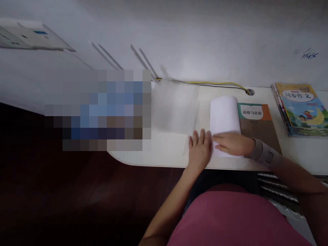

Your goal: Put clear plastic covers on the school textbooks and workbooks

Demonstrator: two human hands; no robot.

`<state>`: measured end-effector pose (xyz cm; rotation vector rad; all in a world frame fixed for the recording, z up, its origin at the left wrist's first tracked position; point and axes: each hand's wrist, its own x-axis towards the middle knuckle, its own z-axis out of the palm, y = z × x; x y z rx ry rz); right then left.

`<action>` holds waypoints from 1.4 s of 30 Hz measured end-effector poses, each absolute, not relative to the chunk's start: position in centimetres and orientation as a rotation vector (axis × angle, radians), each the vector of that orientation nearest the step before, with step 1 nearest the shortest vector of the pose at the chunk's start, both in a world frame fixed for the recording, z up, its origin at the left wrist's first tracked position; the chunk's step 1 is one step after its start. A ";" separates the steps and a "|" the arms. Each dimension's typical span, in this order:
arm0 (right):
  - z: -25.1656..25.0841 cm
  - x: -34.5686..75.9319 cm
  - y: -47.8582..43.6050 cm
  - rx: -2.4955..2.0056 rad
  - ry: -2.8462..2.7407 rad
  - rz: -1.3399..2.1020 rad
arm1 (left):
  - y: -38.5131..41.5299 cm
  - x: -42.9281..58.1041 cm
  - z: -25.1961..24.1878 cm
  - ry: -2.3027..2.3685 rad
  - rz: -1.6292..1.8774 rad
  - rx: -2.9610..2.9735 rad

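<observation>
A book with a brown, green and orange cover [258, 128] lies on the white desk, with white pages [224, 112] curling up over its left side. My left hand [200, 150] rests at the left edge of these pages, fingers stretched out and apart. Across the lower part of the pages lies my right hand [232, 143], its fingers extended leftward toward my left hand and slightly blurred. A clear plastic sheet [175, 107] spreads over the desk left of the pages. Whether it joins the book cannot be made out.
A stack of books [303, 106] stands at the desk's right. A yellow and black cable [217, 82] runs along the wall into a round hole [249, 92]. The desk's rounded left edge [123, 160] borders a dark floor. A pixelated patch hides the area at left.
</observation>
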<state>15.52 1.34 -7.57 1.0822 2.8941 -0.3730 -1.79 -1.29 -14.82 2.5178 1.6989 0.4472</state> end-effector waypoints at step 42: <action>-8.3 16.5 14.6 1.834 2.429 0.213 | -1.2 -2.2 -15.1 1.499 0.612 2.549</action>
